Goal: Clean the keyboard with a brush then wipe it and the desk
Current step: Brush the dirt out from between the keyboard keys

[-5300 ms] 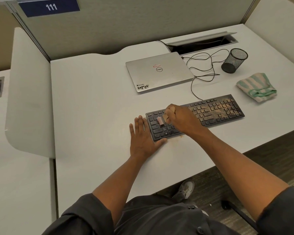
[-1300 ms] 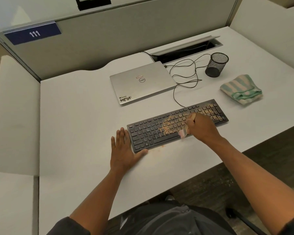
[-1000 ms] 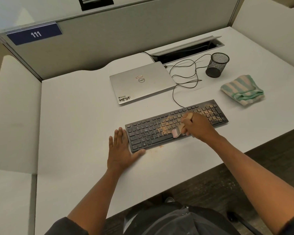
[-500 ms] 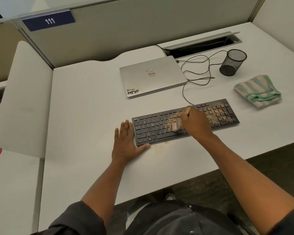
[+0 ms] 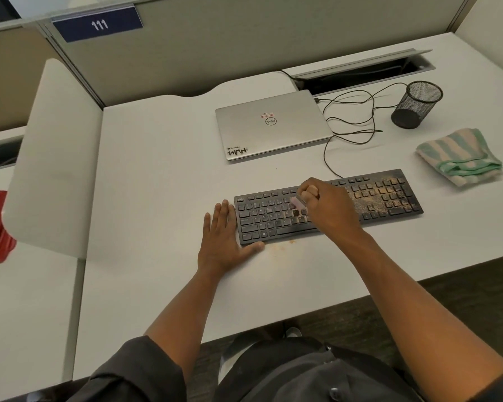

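— Moved leftward along the flat black dusty keyboard (image 5: 328, 208) since half a second ago: right hand (image 5: 327, 206), fisted round the small pale brush (image 5: 297, 203), now over the middle keys.

— And the left hand (image 5: 222, 242)?

— Flat, fingers straight, bracing the keyboard's left end on the white worktop (image 5: 157, 184).

— Remaining grit?

— Lies rightward of the brush, along the long axis; nearer the right hand. Striped green cloth (image 5: 459, 156) beyond, untouched.
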The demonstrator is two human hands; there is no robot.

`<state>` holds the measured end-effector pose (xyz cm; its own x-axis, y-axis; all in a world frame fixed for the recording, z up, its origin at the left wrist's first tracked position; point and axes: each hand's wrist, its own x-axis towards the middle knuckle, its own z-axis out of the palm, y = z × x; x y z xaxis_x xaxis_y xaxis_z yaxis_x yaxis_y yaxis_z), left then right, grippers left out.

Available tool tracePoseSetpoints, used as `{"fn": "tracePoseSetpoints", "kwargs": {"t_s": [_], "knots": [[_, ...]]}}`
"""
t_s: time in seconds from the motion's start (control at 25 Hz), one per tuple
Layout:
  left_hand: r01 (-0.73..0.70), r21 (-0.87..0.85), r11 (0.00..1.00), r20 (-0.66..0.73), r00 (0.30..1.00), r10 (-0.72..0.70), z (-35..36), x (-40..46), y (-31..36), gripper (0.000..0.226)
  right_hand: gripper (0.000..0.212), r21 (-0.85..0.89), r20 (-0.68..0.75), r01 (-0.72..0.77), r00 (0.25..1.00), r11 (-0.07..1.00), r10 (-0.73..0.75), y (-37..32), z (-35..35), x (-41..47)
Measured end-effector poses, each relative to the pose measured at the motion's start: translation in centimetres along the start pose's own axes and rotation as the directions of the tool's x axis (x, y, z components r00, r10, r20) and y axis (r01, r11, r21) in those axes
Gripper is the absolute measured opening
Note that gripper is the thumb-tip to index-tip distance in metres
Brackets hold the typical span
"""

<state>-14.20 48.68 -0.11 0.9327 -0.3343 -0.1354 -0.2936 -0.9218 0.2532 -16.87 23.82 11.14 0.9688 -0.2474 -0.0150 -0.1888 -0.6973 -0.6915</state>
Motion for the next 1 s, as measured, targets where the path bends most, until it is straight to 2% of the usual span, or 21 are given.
{"fn": "tracePoseSetpoints", "kwargs": {"t_s": [0.12, 0.2, 0.28, 0.52, 0.68, 0.76, 1.0], "knots": [[-0.005, 0.003, 1.0, -0.005, 1.0, 0.005, 0.1, 0.0, -0.1, 0.132, 0.019, 0.167, 0.043, 0.137, 0.988, 0.976, -0.146, -0.1, 0.2, -1.6], [-0.004, 0.009, 1.0, -0.006, 1.0, 0.004, 0.1, 0.0, -0.1, 0.133, 0.02, 0.097, 0.073, 0.263, 0.96, 0.96, -0.27, 0.8, 2.0, -3.9], [-0.001, 0.015, 1.0, 0.005, 1.0, 0.001, 0.0, -0.1, 0.0, 0.134, 0.022, -0.046, 0.098, 0.346, 0.935, 0.937, -0.34, 2.3, 4.0, -5.9], [0.004, 0.027, 1.0, 0.005, 1.0, -0.004, 0.0, -0.1, 0.1, 0.132, 0.035, -0.203, -0.01, 0.229, 0.972, 0.952, -0.236, 4.1, 4.8, -7.0], [0.003, 0.024, 1.0, 0.011, 1.0, -0.003, 0.0, 0.0, 0.0, 0.131, 0.022, -0.179, 0.016, 0.275, 0.961, 0.945, -0.276, 3.8, 4.9, -6.9], [0.006, 0.03, 1.0, 0.017, 1.0, -0.007, 0.1, 0.0, 0.1, 0.131, 0.014, -0.157, -0.014, 0.279, 0.959, 0.947, -0.285, 3.4, 4.7, -6.6], [0.006, 0.031, 0.999, 0.01, 1.0, -0.006, 0.2, 0.0, 0.0, 0.13, 0.016, -0.176, -0.083, 0.234, 0.964, 0.956, -0.251, 2.5, 4.4, -5.3]]}}
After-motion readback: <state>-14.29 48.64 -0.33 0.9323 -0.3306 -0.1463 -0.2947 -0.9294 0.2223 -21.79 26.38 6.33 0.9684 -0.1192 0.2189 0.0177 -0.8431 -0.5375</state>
